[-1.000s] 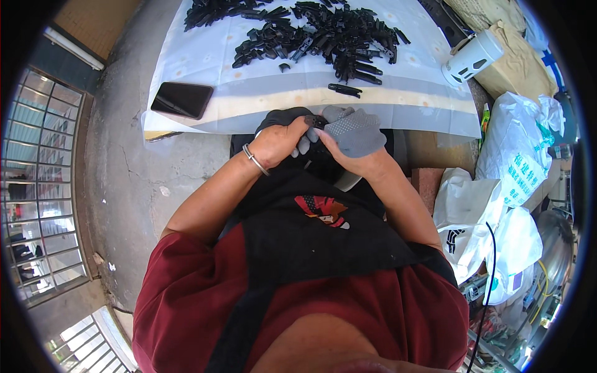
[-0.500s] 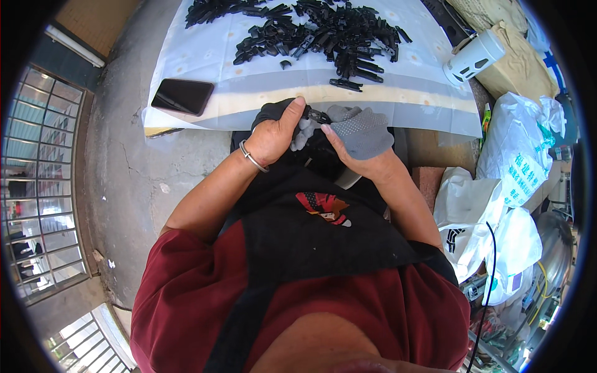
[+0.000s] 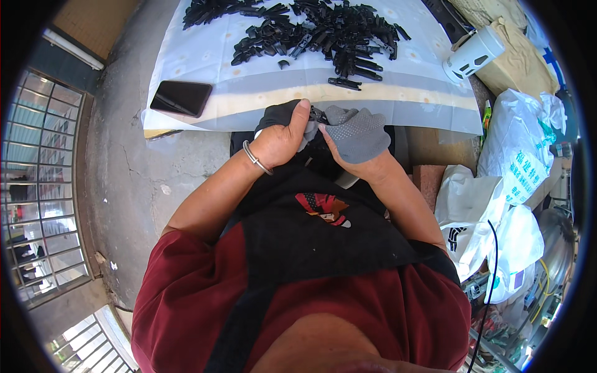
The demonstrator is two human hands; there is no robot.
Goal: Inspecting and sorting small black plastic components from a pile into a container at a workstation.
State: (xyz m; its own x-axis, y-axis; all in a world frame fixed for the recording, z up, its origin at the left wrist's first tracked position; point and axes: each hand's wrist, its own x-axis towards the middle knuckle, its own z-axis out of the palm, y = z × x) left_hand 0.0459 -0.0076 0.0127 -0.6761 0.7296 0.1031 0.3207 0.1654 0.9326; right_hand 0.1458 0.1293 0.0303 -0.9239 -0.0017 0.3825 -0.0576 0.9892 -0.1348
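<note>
Bare left hand [image 3: 281, 138] and gloved right hand [image 3: 357, 133] meet at near desk [image 3: 398, 99] edge, fingers of both grasping one small black clip [image 3: 318, 117] between them, clip pile [image 3: 311, 31] far beyond.

You are working in strong, even daylight that washes the pale table sheet [image 3: 398, 93] and white bags [image 3: 510, 168] close to glare, with soft shadow below the table edge, sharp central focus, and heavy fisheye bending into a black rim.
</note>
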